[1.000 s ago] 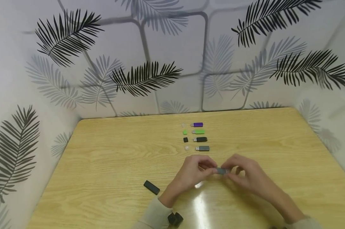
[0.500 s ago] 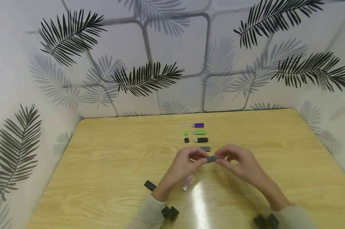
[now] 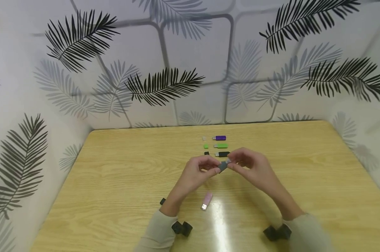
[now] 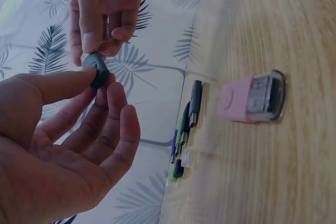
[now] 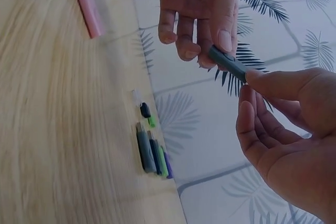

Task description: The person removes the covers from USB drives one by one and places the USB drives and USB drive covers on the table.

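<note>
Between my two hands is a grey USB stick point(image 3: 222, 167), held above the table and tilted. My left hand point(image 3: 197, 174) pinches its body between thumb and fingers. At its other end, where a pale tip shows in the head view, my right hand point(image 3: 252, 168) pinches with thumb and fingertips. The fingers partly cover that end, so I cannot tell cap from connector there. On the table below lies a pink USB stick point(image 3: 207, 200), with a clear cap over its connector in the left wrist view.
Behind my hands lie purple point(image 3: 220, 138), green point(image 3: 221, 146) and black point(image 3: 222, 154) USB sticks in a row, with small caps point(image 3: 206, 146) to their left. Another grey stick point(image 4: 196, 102) shows in the wrist views. A dark stick point(image 3: 163, 201) is partly hidden by my left wrist.
Both hands have moved away from me and a little left, carrying the grey USB stick, which has turned to a steeper slant. The pink USB stick has come into view.
</note>
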A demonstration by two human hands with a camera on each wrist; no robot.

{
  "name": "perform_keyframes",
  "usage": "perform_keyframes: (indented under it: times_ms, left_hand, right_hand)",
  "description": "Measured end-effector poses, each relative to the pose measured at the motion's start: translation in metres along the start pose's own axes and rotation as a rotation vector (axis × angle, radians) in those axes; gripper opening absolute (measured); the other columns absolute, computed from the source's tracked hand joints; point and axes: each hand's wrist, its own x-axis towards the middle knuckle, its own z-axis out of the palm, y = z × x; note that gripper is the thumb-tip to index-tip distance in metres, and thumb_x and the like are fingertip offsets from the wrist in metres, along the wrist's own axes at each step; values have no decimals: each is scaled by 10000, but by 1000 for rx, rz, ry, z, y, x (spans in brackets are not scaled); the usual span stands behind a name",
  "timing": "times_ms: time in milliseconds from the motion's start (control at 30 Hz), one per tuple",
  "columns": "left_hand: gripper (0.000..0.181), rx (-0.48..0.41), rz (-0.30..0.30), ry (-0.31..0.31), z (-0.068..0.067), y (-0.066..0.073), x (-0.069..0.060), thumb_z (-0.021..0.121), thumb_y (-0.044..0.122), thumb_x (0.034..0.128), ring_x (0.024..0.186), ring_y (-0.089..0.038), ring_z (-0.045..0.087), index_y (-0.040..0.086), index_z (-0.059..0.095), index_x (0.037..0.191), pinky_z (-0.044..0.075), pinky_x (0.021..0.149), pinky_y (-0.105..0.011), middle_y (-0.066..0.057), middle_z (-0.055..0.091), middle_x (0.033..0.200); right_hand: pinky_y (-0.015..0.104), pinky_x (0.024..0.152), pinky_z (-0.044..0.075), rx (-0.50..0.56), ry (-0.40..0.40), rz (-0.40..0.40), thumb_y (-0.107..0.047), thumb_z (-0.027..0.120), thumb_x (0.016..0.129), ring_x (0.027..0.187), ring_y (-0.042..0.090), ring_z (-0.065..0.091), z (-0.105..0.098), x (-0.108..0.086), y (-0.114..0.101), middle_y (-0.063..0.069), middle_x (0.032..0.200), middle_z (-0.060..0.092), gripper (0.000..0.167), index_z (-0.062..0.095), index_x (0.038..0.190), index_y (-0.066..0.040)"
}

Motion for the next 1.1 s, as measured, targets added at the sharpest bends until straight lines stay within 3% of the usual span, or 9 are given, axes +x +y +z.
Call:
perform_keyframes:
  times_ms: [300, 533, 800, 1033, 1100]
  left_hand:
    - [124, -49, -6, 112, -9, -1, 0, 705, 92, 984, 881, -285, 700, 10, 728, 1074, 540, 700, -242, -132, 739, 990]
    - [141, -59, 15, 183, -11, -4, 2, 744, 80, 953, 894, -278, 715, -12, 729, 1059, 577, 783, -285, -160, 746, 999]
    - [110, -33, -1, 186, -11, -4, 2, 737, 72, 956, 918, -236, 707, 1, 740, 1040, 590, 766, -288, -123, 730, 1023]
    - [136, -77, 7, 187, -10, -2, 2, 689, 69, 991, 873, -341, 719, -25, 724, 1083, 616, 710, -340, -158, 725, 1032]
    - [144, -101, 8, 192, -10, -2, 2, 681, 70, 997, 859, -345, 727, -28, 719, 1094, 617, 700, -345, -166, 721, 1031]
  right_hand:
    - [261, 760, 599, 95, 42, 25, -19, 769, 916, 865, 224, 704, 15, 21, -5, 117, 1005, 733, 164, 718, 1070, -1]
    - [245, 750, 589, 109, 70, 111, -85, 752, 949, 865, 268, 716, 24, 29, -9, 137, 1005, 738, 135, 730, 1045, 7]
    - [379, 759, 616, 117, 39, 132, -99, 753, 951, 884, 300, 718, 27, 27, -7, 135, 1024, 744, 150, 735, 1060, 3]
    - [375, 734, 618, 141, 24, 97, -75, 753, 946, 891, 391, 713, 29, 27, -5, 131, 1019, 741, 135, 738, 1058, 0]
    - [360, 736, 617, 139, 15, 94, -69, 752, 946, 891, 365, 718, 30, 28, -5, 128, 1022, 742, 133, 741, 1061, -4]
